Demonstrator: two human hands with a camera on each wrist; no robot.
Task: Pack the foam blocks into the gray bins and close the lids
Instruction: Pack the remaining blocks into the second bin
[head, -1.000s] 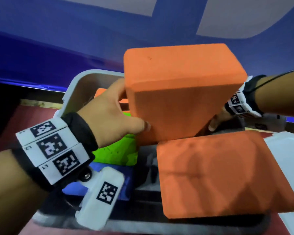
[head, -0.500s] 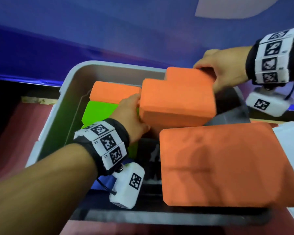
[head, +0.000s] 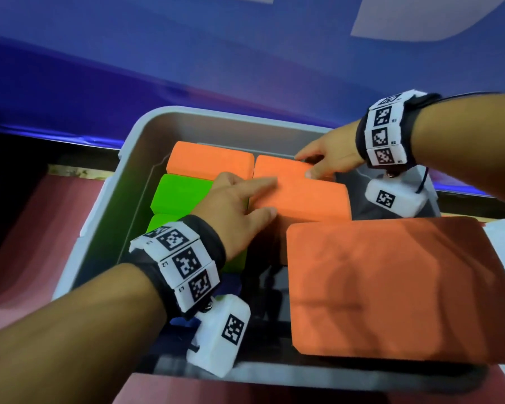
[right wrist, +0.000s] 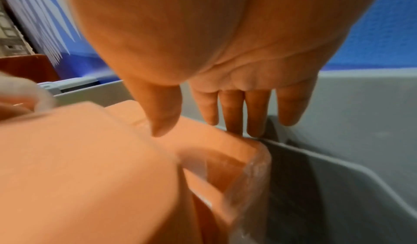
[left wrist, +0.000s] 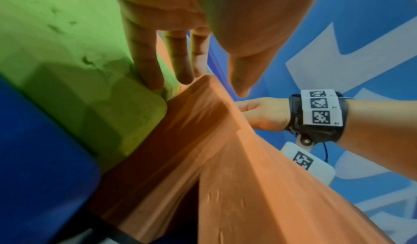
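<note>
Now the orange block (head: 301, 199) — smooth foam — lies flat in the gray bin (head: 134, 158).

The gray bin (head: 134, 158) is seen from above by the head camera, facing forward and down. The left wrist view is taken close inside the bin, looking along the fingers; the right wrist view likewise, near its far wall. An orange block (head: 301, 196) is shared by all three.
</note>
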